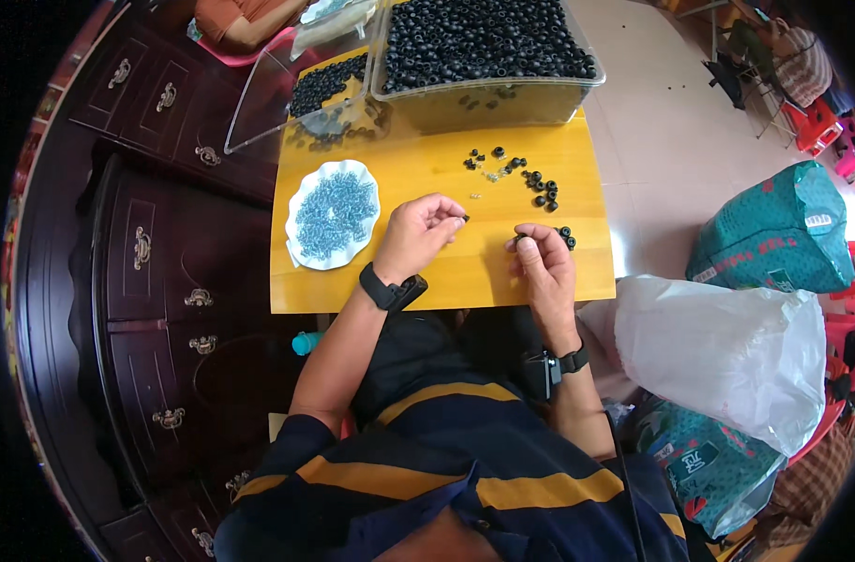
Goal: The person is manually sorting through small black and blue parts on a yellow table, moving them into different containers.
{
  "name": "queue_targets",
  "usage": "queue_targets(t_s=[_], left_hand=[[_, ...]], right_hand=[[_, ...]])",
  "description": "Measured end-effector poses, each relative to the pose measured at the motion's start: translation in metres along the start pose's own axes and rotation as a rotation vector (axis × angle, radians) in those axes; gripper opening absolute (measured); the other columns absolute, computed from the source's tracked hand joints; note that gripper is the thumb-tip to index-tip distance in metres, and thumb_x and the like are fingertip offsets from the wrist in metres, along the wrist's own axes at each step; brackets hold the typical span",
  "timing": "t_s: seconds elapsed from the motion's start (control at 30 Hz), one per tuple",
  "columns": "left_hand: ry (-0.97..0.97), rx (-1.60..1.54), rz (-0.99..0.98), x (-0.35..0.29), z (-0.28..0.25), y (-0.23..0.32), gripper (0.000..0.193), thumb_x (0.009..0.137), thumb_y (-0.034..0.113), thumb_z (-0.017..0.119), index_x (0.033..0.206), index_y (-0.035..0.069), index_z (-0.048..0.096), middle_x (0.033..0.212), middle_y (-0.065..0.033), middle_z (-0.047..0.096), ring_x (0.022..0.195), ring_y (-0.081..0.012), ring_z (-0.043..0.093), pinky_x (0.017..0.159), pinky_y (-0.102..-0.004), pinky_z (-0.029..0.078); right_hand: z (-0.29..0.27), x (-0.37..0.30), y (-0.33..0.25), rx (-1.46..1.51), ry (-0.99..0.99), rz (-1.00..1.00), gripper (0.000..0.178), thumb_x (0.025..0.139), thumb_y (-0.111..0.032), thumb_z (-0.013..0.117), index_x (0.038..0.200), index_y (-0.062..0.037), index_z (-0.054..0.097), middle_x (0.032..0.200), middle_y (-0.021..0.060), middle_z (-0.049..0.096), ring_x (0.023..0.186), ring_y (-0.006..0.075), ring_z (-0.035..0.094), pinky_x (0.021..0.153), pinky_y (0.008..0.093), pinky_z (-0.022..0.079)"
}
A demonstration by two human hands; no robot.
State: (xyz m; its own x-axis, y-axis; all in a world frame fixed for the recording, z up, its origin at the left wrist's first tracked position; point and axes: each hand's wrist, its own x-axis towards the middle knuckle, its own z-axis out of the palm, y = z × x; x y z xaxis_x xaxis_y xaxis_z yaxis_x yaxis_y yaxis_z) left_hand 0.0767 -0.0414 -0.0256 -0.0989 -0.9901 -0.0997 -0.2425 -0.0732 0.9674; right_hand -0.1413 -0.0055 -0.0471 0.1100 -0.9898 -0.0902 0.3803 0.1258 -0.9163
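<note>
My left hand (418, 234) is over the middle of the yellow table, thumb and forefinger pinched on a small black piece (466, 218). To its right, my right hand (547, 267) is closed, its thumb and forefinger holding a small dark round part (520, 237), mostly covered by the fingertips. Just beyond the right hand lie black ring-like parts (566, 236). More black round parts (542, 190) are scattered farther up the table, with tiny clear pieces (491, 176) beside them. A white scalloped dish (296, 192) holding small clear bluish pieces (338, 215) sits left of my left hand.
At the table's far end stands a clear plastic bin (483, 92) heaped with black parts. A second clear container (259, 112) with black parts is at its left. Dark wooden drawers (146, 234) line the left; a white sack (718, 337) and teal bags (774, 229) stand right. Other people sit nearby.
</note>
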Motion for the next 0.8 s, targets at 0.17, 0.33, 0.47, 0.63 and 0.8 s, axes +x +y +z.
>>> queue_targets(t_s=[0.17, 0.33, 0.47, 0.63, 0.8], left_hand=[[-0.07, 0.008, -0.11, -0.004, 0.001, -0.012, 0.011, 0.093, 0.005, 0.066, 0.103, 0.0, 0.067, 0.085, 0.0003, 0.068, 0.07, -0.0049, 0.062, 0.064, -0.0205, 0.052], [-0.074, 0.003, -0.175, 0.013, 0.009, -0.002, 0.013, 0.09, 0.008, 0.067, 0.1, 0.0, 0.068, 0.08, -0.001, 0.068, 0.064, -0.0068, 0.063, 0.057, -0.0215, 0.051], [-0.107, -0.022, -0.204, 0.025, 0.014, 0.005, 0.013, 0.091, 0.01, 0.066, 0.1, 0.001, 0.068, 0.079, -0.0003, 0.067, 0.062, -0.0062, 0.061, 0.055, -0.0213, 0.049], [-0.081, -0.067, -0.186, 0.018, 0.008, -0.002, 0.015, 0.092, 0.008, 0.066, 0.105, 0.0, 0.066, 0.083, 0.0, 0.067, 0.066, -0.0058, 0.061, 0.058, -0.0204, 0.049], [-0.057, -0.152, -0.173, -0.011, 0.004, 0.003, 0.027, 0.095, 0.008, 0.066, 0.121, 0.0, 0.061, 0.088, -0.0005, 0.069, 0.072, -0.0045, 0.061, 0.063, -0.0185, 0.05]], right_hand=[[0.002, 0.0, -0.001, -0.023, 0.013, -0.018, 0.022, 0.104, -0.019, 0.059, 0.119, -0.003, 0.06, 0.097, 0.0033, 0.067, 0.077, 0.0069, 0.058, 0.071, 0.0203, 0.047], [0.001, 0.001, 0.004, -0.022, 0.017, -0.013, 0.022, 0.103, -0.018, 0.06, 0.12, -0.0029, 0.06, 0.098, 0.0043, 0.068, 0.077, 0.0074, 0.058, 0.07, 0.0209, 0.048], [0.001, -0.001, 0.003, -0.029, 0.03, 0.002, 0.022, 0.103, -0.019, 0.06, 0.119, -0.0033, 0.06, 0.097, 0.0041, 0.068, 0.077, 0.0077, 0.058, 0.069, 0.0213, 0.048], [0.0, 0.0, 0.004, -0.021, 0.015, 0.005, 0.022, 0.103, -0.018, 0.06, 0.119, -0.0038, 0.06, 0.097, 0.0035, 0.067, 0.077, 0.0076, 0.057, 0.069, 0.021, 0.048], [0.001, 0.0, 0.003, 0.004, 0.022, 0.002, 0.021, 0.104, -0.018, 0.06, 0.119, -0.004, 0.061, 0.098, 0.0034, 0.068, 0.078, 0.0075, 0.057, 0.07, 0.021, 0.047]])
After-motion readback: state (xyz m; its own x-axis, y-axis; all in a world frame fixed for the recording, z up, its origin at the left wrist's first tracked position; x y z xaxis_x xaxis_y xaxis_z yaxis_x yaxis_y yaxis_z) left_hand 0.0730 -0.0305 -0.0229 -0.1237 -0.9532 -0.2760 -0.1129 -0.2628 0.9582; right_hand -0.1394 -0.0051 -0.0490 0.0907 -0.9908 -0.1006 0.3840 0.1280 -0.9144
